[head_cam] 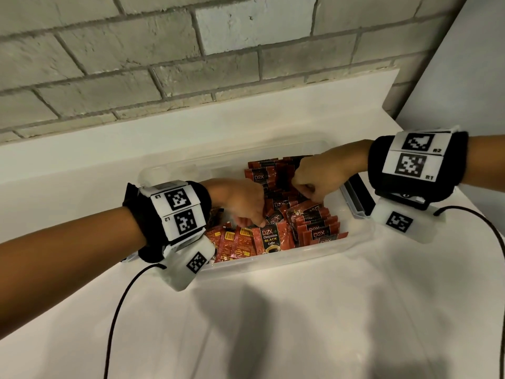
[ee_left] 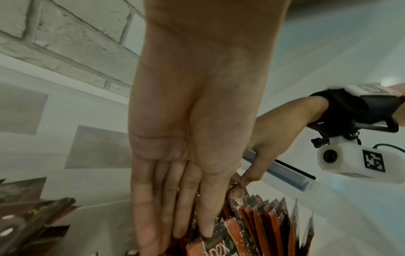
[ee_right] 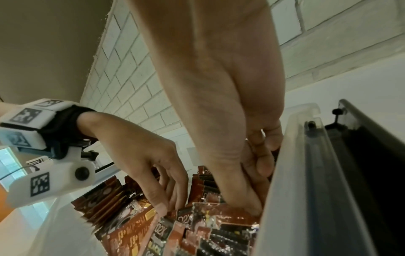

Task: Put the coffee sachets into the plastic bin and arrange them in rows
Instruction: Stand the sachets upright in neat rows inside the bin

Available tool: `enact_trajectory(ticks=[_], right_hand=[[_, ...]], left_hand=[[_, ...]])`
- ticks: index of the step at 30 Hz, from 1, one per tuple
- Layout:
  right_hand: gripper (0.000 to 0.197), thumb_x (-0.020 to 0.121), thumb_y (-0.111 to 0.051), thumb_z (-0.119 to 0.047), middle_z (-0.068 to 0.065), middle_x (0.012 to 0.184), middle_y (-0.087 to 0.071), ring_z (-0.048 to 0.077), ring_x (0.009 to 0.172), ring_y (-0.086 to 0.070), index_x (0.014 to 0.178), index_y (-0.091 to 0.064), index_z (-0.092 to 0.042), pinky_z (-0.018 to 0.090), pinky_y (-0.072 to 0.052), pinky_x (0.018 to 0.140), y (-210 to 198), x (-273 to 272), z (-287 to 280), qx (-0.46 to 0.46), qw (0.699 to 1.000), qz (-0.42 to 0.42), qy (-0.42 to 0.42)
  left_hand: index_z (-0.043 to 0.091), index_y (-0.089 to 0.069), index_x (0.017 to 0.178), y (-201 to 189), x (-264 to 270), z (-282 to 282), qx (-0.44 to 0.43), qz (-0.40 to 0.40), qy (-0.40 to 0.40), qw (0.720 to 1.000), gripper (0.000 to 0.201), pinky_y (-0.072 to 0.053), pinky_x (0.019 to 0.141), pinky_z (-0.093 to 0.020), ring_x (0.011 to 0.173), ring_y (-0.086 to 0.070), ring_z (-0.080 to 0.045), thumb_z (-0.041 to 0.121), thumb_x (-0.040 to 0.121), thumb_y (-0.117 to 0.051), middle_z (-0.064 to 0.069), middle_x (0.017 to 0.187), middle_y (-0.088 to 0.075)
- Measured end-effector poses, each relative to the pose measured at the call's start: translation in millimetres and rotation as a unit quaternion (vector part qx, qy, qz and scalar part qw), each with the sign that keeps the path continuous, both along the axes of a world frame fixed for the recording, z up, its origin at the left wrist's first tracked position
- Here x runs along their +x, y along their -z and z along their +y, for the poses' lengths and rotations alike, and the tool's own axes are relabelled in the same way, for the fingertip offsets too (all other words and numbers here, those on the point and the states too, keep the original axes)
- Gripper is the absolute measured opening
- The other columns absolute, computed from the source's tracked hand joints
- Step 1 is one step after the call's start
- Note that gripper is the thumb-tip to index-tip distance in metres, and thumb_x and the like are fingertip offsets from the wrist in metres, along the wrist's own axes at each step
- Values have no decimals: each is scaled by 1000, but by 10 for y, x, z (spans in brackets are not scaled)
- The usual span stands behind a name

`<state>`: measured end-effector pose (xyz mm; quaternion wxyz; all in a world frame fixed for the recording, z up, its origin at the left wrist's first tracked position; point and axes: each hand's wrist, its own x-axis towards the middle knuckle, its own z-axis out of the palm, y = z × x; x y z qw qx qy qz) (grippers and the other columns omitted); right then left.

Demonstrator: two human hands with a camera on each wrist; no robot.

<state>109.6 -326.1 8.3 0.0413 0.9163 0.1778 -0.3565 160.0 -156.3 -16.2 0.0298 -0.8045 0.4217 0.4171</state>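
A: Seen from the head view: clear plastic bin (head_cam: pixel 363 236) on a white counter (head_cam: pixel 300 310), holding red coffee sachets (head_cam: pixel 317 228). Standing rows toward 3 o'clock, loose flat ones toward 8 o'clock.

B: And the hands?

A: Left hand (head_cam: pixel 240 198) reaching in from 9 o'clock, fingertips down on a front-facing sachet (head_cam: pixel 270 237) lettered "D2X Black Coffee". Right hand (head_cam: pixel 319 173) entering from 3 o'clock, fingers bent down into the upright rows.

B: Anything more from the wrist views?

A: From the left wrist: left hand (ee_left: pixel 188 138) with fingers straight and close together, tips pressed against sachet tops, gripping nothing. Right hand (ee_left: pixel 269 147) visible at 3 o'clock there, pinching the top edge of 1 sachet.

B: And the right wrist?

A: Right hand (ee_right: pixel 241 138) tight against the bin wall (ee_right: pixel 282 173), fingers curled into the packs; pinch itself hidden here. Brick wall (ee_right: pixel 131 86) behind.
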Motion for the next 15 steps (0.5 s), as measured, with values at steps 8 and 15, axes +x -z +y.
enact_trajectory(ticks=[8,15], right_hand=[[14,91,-56,-16,-22,76,-45,10,94,-44,98,-66,-22,14,-34,67,11,31,16,84,991,-38,-95],[23,93,-52,-10,-19,91,-50,5,101,-50,104,-70,-19,24,-44,87,123,5,145,118,985,-12,-125]], left_hand=[[10,-69,104,-10,26,39,-24,21,-22,999,20,-53,80,-22,63,-62,-3,23,91,-62,7,72,-65],[2,-65,113,-18,48,88,-41,99,-74,991,25,-53,69,-13,67,-66,-7,13,92,-58,-9,88,-71]])
